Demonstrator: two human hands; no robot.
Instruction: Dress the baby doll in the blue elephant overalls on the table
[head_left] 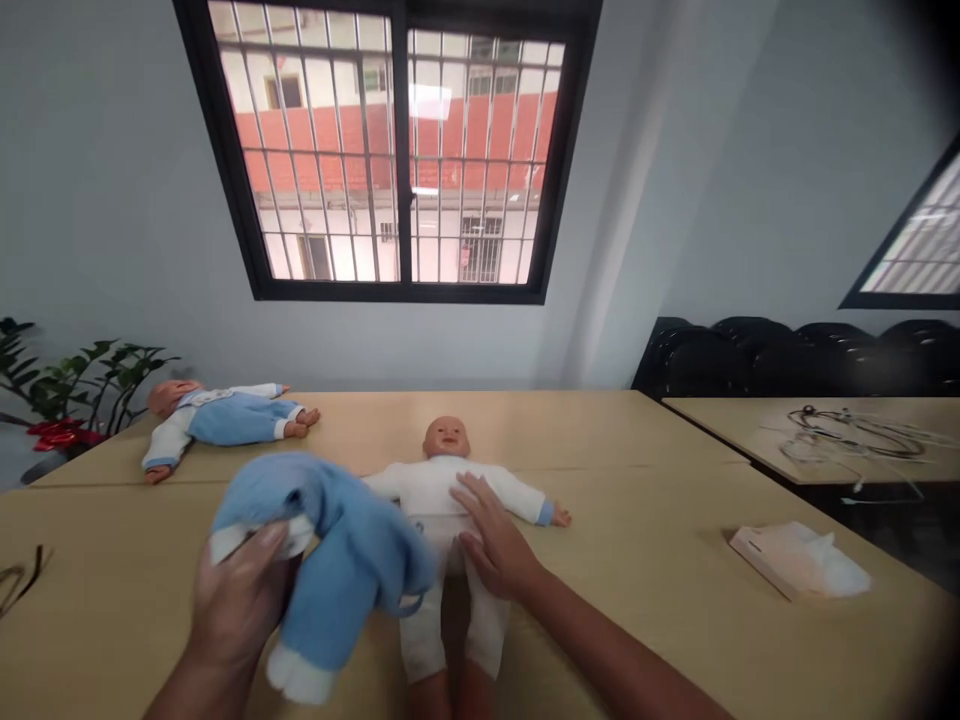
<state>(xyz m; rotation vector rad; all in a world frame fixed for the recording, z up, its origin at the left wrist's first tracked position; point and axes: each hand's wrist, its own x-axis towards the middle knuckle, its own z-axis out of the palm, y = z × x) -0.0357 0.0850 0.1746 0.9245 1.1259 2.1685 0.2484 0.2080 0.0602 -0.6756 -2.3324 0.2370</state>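
A baby doll (439, 490) in a white top with blue cuffs and white leggings lies on its back on the table, head away from me. My right hand (491, 535) rests flat on the doll's belly and chest, fingers spread. In my left hand (244, 590) is a pair of light blue doll trousers (330, 560) with white cuffs, gripped at one white-edged end. The trousers hang bunched beside the doll, and their right end is blurred and overlaps its side. Part of the doll's arm on the left is hidden behind them.
A second doll (240, 415) in blue and white lies at the back left near a potted plant (90, 385). An open tissue pack (799, 560) sits at the right. Cables (855, 430) lie on another table, and glasses (22, 580) at the left edge.
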